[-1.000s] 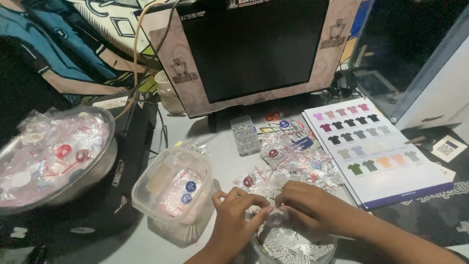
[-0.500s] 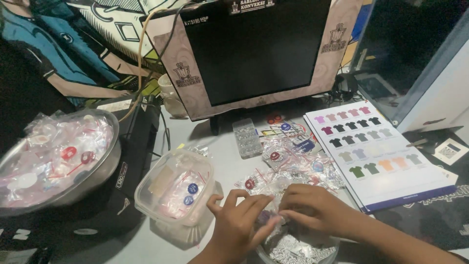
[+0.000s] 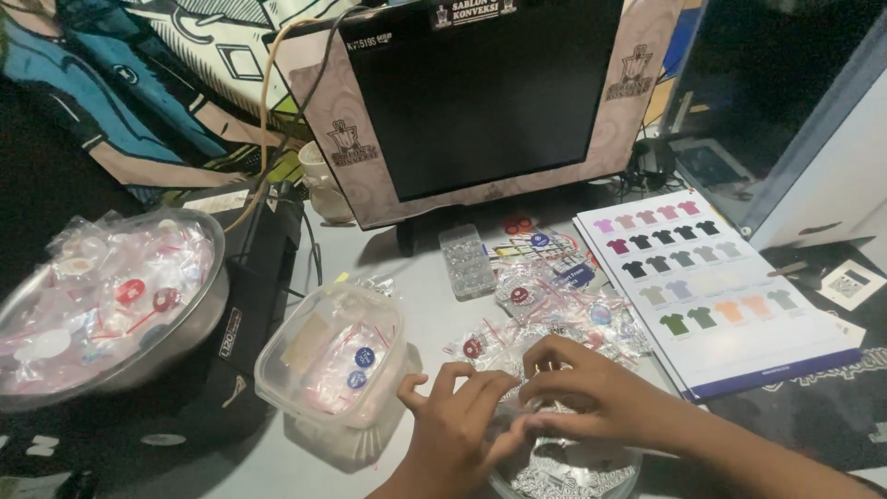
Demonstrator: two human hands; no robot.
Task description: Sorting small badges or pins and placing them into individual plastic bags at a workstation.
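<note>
My left hand [image 3: 455, 420] and my right hand [image 3: 591, 393] meet low in the head view, fingers pinched together on a small clear plastic packet [image 3: 514, 397] between them. They hover over a round bowl [image 3: 568, 471] of small pieces at the bottom edge. Just beyond the hands lies a heap of clear packets with round pin badges [image 3: 545, 300] inside. A clear plastic tub [image 3: 331, 356] with a few blue badges stands to the left of my left hand.
A metal bowl [image 3: 102, 305] full of bagged badges sits at the far left on a black box [image 3: 236, 333]. A dark monitor [image 3: 476, 92] stands behind. A colour chart of shirts [image 3: 716, 286] lies to the right, a clear blister tray [image 3: 467, 261] near the monitor foot.
The view has shifted slightly. My hands have stayed together over the round bowl, fingers working the small packet; my left hand has edged closer to the right.
</note>
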